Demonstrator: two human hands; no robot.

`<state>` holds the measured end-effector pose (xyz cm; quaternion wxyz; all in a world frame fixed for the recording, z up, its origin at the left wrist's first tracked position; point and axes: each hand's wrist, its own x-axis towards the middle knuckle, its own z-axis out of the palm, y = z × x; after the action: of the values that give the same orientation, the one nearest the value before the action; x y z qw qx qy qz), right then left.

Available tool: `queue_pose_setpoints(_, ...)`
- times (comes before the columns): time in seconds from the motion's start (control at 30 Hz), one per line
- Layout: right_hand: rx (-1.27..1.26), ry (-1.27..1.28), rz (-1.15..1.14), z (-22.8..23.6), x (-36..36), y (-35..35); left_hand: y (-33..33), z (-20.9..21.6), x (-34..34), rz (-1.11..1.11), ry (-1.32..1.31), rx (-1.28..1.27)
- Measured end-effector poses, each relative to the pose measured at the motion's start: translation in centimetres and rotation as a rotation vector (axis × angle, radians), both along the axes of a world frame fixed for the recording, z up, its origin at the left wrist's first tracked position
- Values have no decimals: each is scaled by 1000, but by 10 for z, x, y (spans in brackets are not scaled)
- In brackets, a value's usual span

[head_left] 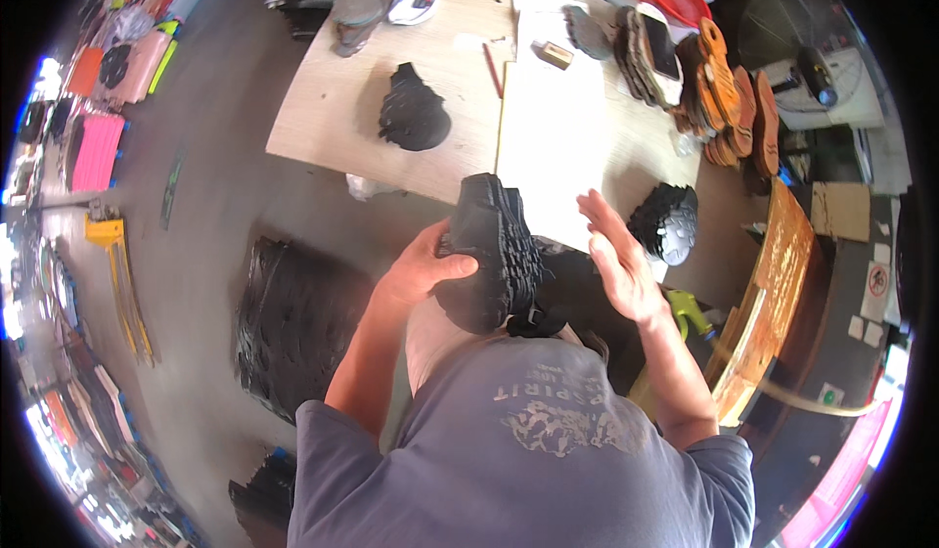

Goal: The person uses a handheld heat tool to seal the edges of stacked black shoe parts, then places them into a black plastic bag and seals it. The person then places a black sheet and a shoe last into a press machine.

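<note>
My left hand (428,263) is wrapped around a thick stack of black sole-shaped pieces (479,230), thumb on top. The stack is held upright in front of my body, at the table's near edge, its layered edges facing right. My right hand (621,264) is open, fingers stretched and palm turned toward the stack, apart from it. Just beyond the right hand, another bundle of black sole-shaped pieces (665,218) lies at the table's near right. A smaller black pile (413,108) rests on the left part of the table (328,108).
A white sheet (553,147) covers the table's middle, with a small box (556,54) and a reddish stick (492,69) nearby. Grey pieces (636,59) and orange soles (719,74) line the right side. Black stacked sheets (293,323) stand on the floor at left; a wooden board (768,304) stands right.
</note>
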<state>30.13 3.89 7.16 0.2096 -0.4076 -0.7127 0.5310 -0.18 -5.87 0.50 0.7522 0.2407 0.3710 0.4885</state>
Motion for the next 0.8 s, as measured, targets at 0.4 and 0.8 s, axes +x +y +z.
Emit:
queue_pose_setpoints(0.4, -388, 49, -55, -30, -40, -29, -5, 27, 75, 32, -90, -132)
queue_pose_setpoints(0.8, -519, -120, -52, -40, -19, -31, -11, -3, 116, 369, -117, -241)
